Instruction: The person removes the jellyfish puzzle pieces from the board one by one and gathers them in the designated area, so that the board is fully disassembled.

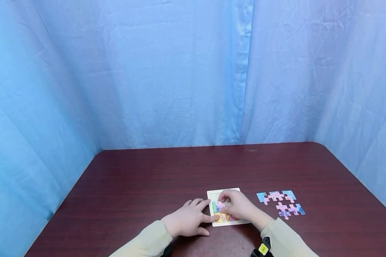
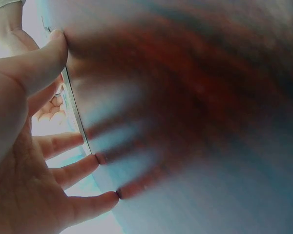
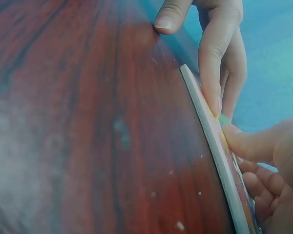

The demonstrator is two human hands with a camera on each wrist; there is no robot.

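Observation:
A small jigsaw puzzle in a white frame [image 1: 229, 224] lies on the table, its lower part filled with colourful pieces. My left hand [image 1: 189, 217] rests at the frame's left side with fingers spread, one fingertip on the picture. In the left wrist view the fingers [image 2: 75, 173] of that hand are straight along the frame's edge. Over the puzzle, my right hand [image 1: 236, 205] has its fingers curled and pinches a pink puzzle piece [image 1: 221, 205] against the thumb. The right wrist view shows this thumb [image 3: 251, 144] low at the picture's surface; the other fingers partly hide behind it.
To the right of the frame lie several loose pink and blue puzzle pieces [image 1: 283, 210], in two rows. The dark red wooden table [image 1: 148, 178] has rounded far corners. Blue curtains [image 1: 173, 78] hang around its back and sides.

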